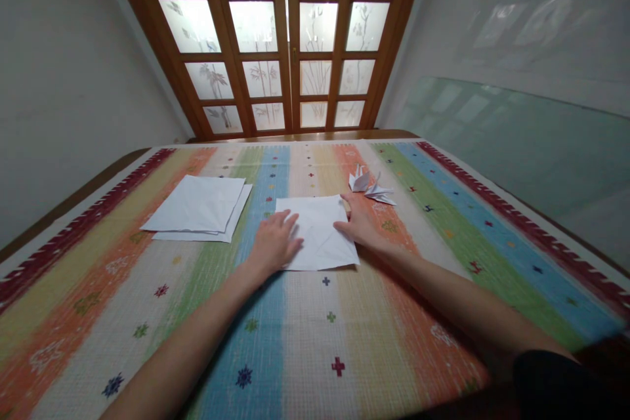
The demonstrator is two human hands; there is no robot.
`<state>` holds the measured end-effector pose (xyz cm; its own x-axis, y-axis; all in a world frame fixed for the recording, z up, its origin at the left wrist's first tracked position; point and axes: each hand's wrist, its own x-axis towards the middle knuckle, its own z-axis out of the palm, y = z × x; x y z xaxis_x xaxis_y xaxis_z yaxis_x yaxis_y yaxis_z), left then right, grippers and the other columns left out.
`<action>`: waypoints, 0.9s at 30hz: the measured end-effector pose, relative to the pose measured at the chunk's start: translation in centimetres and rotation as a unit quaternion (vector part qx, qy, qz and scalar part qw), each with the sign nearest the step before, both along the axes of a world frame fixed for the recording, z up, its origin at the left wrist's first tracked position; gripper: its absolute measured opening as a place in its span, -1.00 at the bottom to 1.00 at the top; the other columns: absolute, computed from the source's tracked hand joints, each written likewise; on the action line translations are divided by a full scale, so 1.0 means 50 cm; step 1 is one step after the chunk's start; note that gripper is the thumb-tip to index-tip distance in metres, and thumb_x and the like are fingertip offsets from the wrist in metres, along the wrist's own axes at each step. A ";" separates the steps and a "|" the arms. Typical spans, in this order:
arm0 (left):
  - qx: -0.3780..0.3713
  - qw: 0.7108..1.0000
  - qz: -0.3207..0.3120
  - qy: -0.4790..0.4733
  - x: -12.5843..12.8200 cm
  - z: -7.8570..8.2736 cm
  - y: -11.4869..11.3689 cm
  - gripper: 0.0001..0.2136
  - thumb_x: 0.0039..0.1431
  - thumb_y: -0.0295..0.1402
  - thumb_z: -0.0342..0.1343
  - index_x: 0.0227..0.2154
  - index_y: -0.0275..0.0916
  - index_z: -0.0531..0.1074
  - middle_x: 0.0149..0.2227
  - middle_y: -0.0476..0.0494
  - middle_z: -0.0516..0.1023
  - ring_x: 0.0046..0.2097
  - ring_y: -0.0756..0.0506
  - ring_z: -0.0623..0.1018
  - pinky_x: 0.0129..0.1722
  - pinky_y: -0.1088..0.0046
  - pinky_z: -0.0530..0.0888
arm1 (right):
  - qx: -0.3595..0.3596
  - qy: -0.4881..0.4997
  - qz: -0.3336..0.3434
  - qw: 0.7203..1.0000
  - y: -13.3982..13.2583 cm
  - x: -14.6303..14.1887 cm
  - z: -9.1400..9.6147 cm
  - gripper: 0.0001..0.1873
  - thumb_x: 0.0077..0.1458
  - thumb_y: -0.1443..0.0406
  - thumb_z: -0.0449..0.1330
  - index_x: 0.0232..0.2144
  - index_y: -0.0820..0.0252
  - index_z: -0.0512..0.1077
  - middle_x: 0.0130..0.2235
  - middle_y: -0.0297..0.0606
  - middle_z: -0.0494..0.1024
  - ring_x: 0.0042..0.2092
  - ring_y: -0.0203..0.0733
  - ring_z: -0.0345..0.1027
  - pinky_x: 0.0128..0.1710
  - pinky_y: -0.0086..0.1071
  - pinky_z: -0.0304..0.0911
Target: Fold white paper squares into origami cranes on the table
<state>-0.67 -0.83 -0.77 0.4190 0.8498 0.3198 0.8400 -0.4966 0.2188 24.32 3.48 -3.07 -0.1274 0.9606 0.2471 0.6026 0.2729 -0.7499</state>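
Note:
A white square sheet of paper (319,236) lies flat on the table in front of me, with faint creases across it. My left hand (276,239) rests on its left edge, fingers spread and lying on the paper. At the right edge is my right hand (360,220), its thumb over the sheet and its fingers along the upper right corner; the fingers are apart. Beyond my right hand stand two folded paper cranes, one upright crane (359,179) and another crane (380,193) lying closer to the hand.
A small stack of white paper sheets (197,203) lies to the left, its edges uneven. The striped tablecloth (305,367) covers the table. Past the far edge is a wooden door with frosted panes (260,26). A pale glass panel (531,151) leans along the right wall.

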 end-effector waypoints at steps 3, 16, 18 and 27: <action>-0.028 0.992 -0.112 0.058 0.037 -0.005 -0.045 -0.34 0.11 0.05 0.10 0.17 -0.27 0.24 0.20 -0.39 0.33 0.19 -0.35 0.33 0.13 0.04 0.27 | -0.047 0.035 -0.075 0.995 -0.015 -0.012 -0.002 -0.58 -0.11 0.34 0.14 -0.13 0.27 0.49 -0.17 -0.07 0.58 -0.24 -0.07 0.45 -0.18 -0.19 0.36; 0.051 0.989 -0.131 -0.036 -0.060 -0.035 -0.009 -0.68 0.21 -0.53 -0.03 -0.06 -0.21 0.51 -0.11 -0.23 0.62 -0.12 -0.14 0.59 -0.14 0.28 0.53 | 0.037 0.199 0.006 0.979 -0.087 0.022 0.013 -0.41 0.08 0.05 0.15 0.12 0.08 0.17 -0.21 -0.18 0.50 -0.23 -0.12 0.43 -0.31 -0.25 0.40; 0.037 0.984 -0.146 -0.095 -0.095 -0.044 -0.003 -0.66 0.19 -0.55 -0.03 -0.07 -0.17 0.53 -0.12 -0.19 0.63 -0.11 -0.11 0.61 -0.11 0.31 0.54 | 0.083 0.097 0.075 0.989 -0.071 0.060 0.009 -0.22 -0.06 0.05 0.29 0.17 0.11 0.16 0.02 -0.02 0.43 -0.01 0.00 0.38 -0.07 -0.11 0.37; -0.099 0.961 -0.202 -0.163 -0.110 -0.041 -0.019 -0.73 0.18 -0.42 0.02 -0.15 -0.17 0.58 -0.13 -0.18 0.65 -0.05 -0.13 0.61 -0.03 0.27 0.51 | 0.089 -0.125 0.274 0.949 -0.025 0.058 0.002 -0.74 0.14 0.30 0.17 -0.12 0.03 0.54 0.03 -0.15 0.54 0.14 -0.03 0.32 0.14 0.01 0.17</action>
